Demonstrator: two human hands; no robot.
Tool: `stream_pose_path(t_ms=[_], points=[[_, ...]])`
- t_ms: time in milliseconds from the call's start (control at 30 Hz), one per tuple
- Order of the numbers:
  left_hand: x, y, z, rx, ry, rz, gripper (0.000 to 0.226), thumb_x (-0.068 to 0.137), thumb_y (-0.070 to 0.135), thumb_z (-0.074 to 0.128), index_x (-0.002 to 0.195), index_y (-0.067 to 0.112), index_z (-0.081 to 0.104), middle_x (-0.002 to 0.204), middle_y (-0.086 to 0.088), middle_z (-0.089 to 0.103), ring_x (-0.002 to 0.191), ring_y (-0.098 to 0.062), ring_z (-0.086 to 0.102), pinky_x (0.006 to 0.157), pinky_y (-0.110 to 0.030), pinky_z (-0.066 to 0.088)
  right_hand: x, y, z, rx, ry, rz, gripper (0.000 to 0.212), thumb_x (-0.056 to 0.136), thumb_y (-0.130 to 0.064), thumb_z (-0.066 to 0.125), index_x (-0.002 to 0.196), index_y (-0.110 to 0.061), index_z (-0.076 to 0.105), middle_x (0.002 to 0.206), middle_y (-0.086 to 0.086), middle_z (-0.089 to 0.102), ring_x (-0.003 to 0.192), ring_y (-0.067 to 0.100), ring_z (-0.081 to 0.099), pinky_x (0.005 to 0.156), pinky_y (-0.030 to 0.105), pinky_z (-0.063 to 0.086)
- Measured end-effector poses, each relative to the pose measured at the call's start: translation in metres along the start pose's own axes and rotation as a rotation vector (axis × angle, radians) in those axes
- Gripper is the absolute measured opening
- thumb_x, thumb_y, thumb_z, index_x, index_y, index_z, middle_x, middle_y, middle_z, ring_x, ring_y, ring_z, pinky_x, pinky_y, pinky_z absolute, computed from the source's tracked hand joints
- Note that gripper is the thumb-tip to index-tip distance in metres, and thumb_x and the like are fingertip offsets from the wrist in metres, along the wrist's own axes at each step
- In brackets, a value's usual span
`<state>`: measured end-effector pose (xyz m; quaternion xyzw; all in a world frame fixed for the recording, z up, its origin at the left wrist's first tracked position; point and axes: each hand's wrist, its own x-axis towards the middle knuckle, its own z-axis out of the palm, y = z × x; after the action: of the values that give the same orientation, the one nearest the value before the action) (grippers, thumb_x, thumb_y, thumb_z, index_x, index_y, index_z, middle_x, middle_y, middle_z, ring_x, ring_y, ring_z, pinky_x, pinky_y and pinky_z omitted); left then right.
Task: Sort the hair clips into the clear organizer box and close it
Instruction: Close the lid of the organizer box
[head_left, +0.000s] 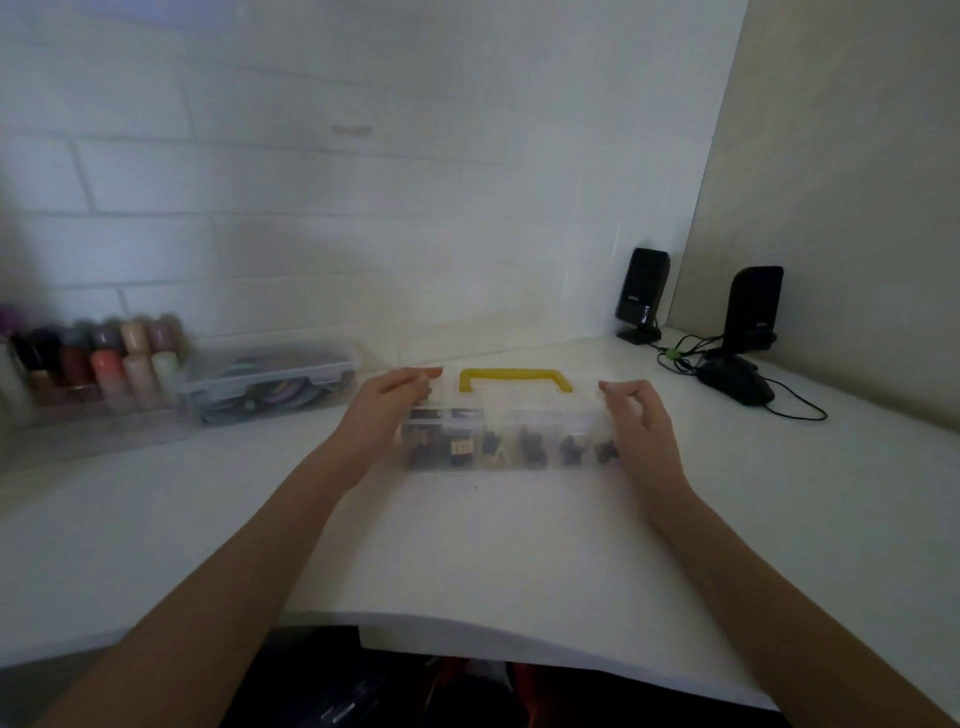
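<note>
The clear organizer box (511, 439) stands on the white desk in the middle of the view, its lid down and its yellow handle (515, 377) on the far side. Several dark hair clips (532, 446) show through its front wall, spread over the compartments. My left hand (387, 408) grips the box's left end, fingers curled over the top. At the right end my right hand (631, 415) holds the box, thumb and fingers curled round its upper corner. The picture is slightly blurred.
A second clear lidded box (270, 382) with coloured items stands to the left, beside a tray of nail polish bottles (104, 358). Two black speakers (641, 293) (753, 312), a black mouse (737, 384) and cables lie at the back right. The desk edge (467, 631) is near me.
</note>
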<state>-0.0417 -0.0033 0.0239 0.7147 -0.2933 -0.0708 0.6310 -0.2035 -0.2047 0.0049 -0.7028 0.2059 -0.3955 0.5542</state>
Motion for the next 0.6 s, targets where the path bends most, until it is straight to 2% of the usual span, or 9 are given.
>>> stream_pose_path(t_ms=[67,133,200,267,400,500,600], points=[[-0.011,-0.001,-0.006,0.199,0.085,0.203,0.023,0.095,0.016,0.051,0.110,0.015,0.069,0.134,-0.003,0.048,0.107,-0.006,0.054,0.093,-0.007,0.033,-0.012,0.000,-0.008,-0.082,-0.069,-0.027,0.019,0.084,-0.047,0.059,0.096,-0.034,0.055,0.086,0.005,0.064,0.058,0.020,0.057,0.060,0.033,0.051],[-0.025,-0.005,-0.010,0.331,0.001,0.298,0.028,0.088,0.026,0.063,0.116,0.025,0.062,0.139,0.006,0.043,0.130,-0.010,0.041,0.105,-0.015,0.025,-0.021,-0.002,-0.015,-0.157,-0.123,-0.046,0.032,0.078,-0.049,0.064,0.105,-0.039,0.052,0.083,0.006,0.065,0.063,0.019,0.061,0.068,0.036,0.051],[-0.037,-0.010,-0.014,0.436,-0.067,0.308,0.060,0.068,0.048,0.074,0.121,0.029,0.055,0.139,0.010,0.041,0.133,-0.006,0.034,0.105,-0.016,0.022,-0.027,-0.001,-0.019,-0.170,-0.154,-0.051,0.040,0.072,-0.049,0.070,0.106,-0.040,0.050,0.084,0.006,0.066,0.066,0.020,0.062,0.071,0.038,0.052],[-0.044,-0.011,-0.013,0.473,-0.007,0.324,0.078,0.053,0.060,0.070,0.121,0.025,0.058,0.136,0.008,0.048,0.130,-0.007,0.039,0.105,-0.019,0.025,-0.031,-0.001,-0.021,-0.213,-0.143,-0.044,0.048,0.064,-0.053,0.073,0.104,-0.044,0.049,0.088,0.003,0.067,0.073,0.024,0.064,0.074,0.041,0.053],[-0.050,-0.008,-0.005,0.443,0.134,0.378,0.060,0.063,0.033,0.085,0.118,0.021,0.063,0.134,0.003,0.054,0.131,-0.012,0.042,0.105,-0.021,0.026,-0.036,-0.003,-0.018,-0.290,-0.084,-0.049,0.046,0.068,-0.043,0.077,0.101,-0.040,0.045,0.092,-0.002,0.066,0.077,0.022,0.065,0.072,0.036,0.053],[-0.051,-0.008,-0.004,0.478,0.166,0.426,0.059,0.063,0.033,0.085,0.117,0.016,0.065,0.131,0.000,0.058,0.124,-0.009,0.046,0.101,-0.016,0.026,-0.039,-0.008,-0.016,-0.353,-0.042,-0.096,0.042,0.073,-0.038,0.075,0.100,-0.031,0.044,0.082,0.004,0.066,0.071,0.023,0.062,0.058,0.027,0.044],[-0.054,-0.006,-0.003,0.508,0.173,0.449,0.056,0.068,0.028,0.083,0.119,0.014,0.064,0.133,-0.002,0.057,0.120,-0.004,0.043,0.101,-0.017,0.026,-0.039,-0.010,-0.019,-0.411,-0.038,-0.132,0.041,0.076,-0.036,0.073,0.104,-0.026,0.045,0.084,0.005,0.066,0.068,0.022,0.059,0.054,0.024,0.039]])
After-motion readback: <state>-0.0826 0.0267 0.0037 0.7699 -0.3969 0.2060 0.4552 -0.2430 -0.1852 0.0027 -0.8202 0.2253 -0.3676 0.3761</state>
